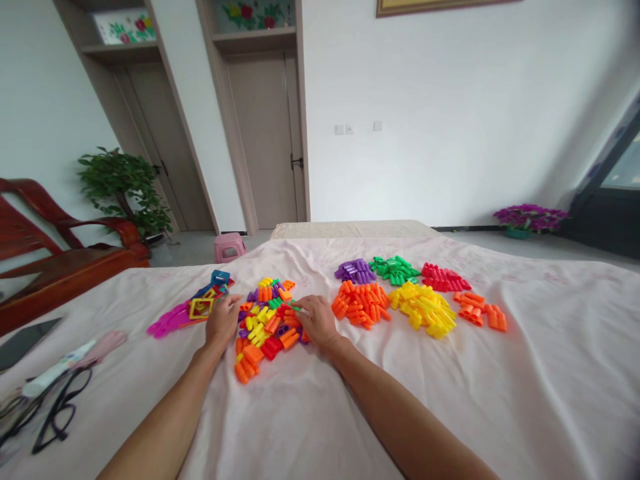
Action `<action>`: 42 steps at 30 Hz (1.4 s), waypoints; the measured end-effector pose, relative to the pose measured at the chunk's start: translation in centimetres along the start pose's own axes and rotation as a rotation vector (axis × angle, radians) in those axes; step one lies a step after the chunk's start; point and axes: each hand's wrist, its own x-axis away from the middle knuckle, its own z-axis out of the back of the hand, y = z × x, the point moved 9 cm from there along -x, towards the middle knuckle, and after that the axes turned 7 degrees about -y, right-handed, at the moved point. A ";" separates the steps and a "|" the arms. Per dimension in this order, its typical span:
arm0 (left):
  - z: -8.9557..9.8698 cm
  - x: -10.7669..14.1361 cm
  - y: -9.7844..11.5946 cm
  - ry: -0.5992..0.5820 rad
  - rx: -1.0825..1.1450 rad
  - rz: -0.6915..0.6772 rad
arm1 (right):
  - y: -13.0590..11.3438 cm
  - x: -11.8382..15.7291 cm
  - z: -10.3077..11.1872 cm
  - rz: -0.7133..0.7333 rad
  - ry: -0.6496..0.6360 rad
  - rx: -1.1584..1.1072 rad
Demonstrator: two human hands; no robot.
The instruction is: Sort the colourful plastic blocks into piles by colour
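A mixed pile of plastic tube-shaped building pieces (259, 321) in orange, yellow, red, purple and green lies on the cloth between my hands. My left hand (223, 321) rests at the pile's left edge, fingers stretched forward and slightly apart, with no piece visible in them. On the pile's right side is my right hand (319, 320), its fingertips closed at a small green building piece (295, 306). Sorted heaps lie to the right: purple pieces (355, 271), green pieces (396, 270), red pieces (444, 277), orange pieces (361, 304) and yellow pieces (424, 308).
Smaller orange groups (471, 308) lie right of the yellow heap. Left of my left hand are magenta pieces (170, 321) and a yellow square frame (201, 308). Glasses (63, 408), a white tube (57, 368) and a dark tablet (25, 343) lie at the left on the tablecloth (530, 387).
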 end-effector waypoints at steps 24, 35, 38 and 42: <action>-2.1 -0.2 -1.4 -0.140 -0.123 0.055 | -5.2 -0.6 -2.8 0.136 -0.366 0.578; -2.1 -0.1 -1.2 -0.144 -0.139 0.046 | -5.3 -0.6 -3.0 0.140 -0.373 0.674; -2.1 -0.1 -1.1 -0.146 -0.136 0.049 | -5.5 -0.6 -3.0 0.169 -0.386 0.681; -2.2 -0.1 -1.1 -0.150 -0.139 0.050 | -5.6 -0.7 -3.0 0.188 -0.383 0.677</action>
